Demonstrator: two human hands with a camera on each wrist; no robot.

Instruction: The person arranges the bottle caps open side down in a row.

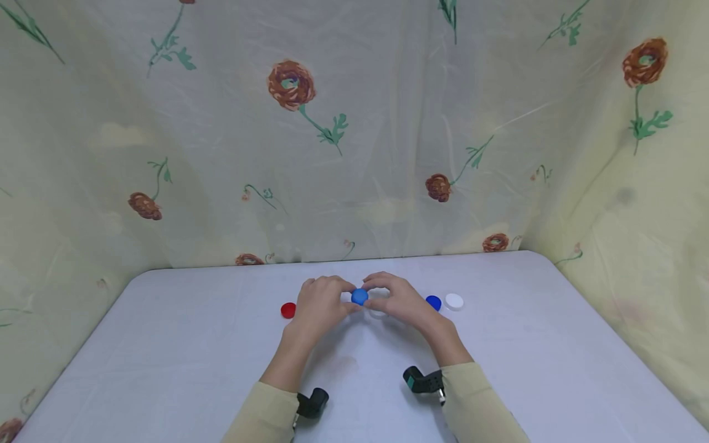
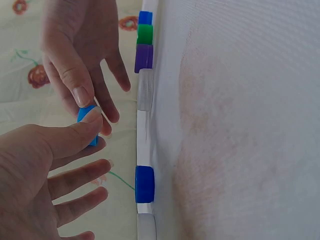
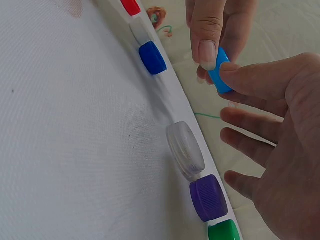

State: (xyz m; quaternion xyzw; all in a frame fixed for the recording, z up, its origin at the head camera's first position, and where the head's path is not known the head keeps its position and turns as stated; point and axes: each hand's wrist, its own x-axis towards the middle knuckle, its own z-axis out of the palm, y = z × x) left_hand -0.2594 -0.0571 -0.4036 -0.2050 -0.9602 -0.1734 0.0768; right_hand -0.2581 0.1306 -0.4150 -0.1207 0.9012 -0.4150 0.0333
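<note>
A light blue bottle cap (image 1: 359,296) is held up above the table, pinched between the thumbs and fingers of both hands. My left hand (image 1: 322,303) grips it from the left side and my right hand (image 1: 400,301) from the right. Thumbs meet near the cap (image 2: 87,120) in the left wrist view, while the other fingers are spread. Just below the hands a clear cap (image 3: 185,150) stands on the table. Beside it in the right wrist view are a purple cap (image 3: 208,197) and a green cap (image 3: 224,231), both hidden in the head view.
A red cap (image 1: 288,310) lies left of the hands. To the right are a dark blue cap (image 1: 434,303) and a white cap (image 1: 454,301). Another dark blue cap (image 3: 152,58) stands in the row. A flowered curtain (image 1: 376,154) hangs behind the white table (image 1: 183,344).
</note>
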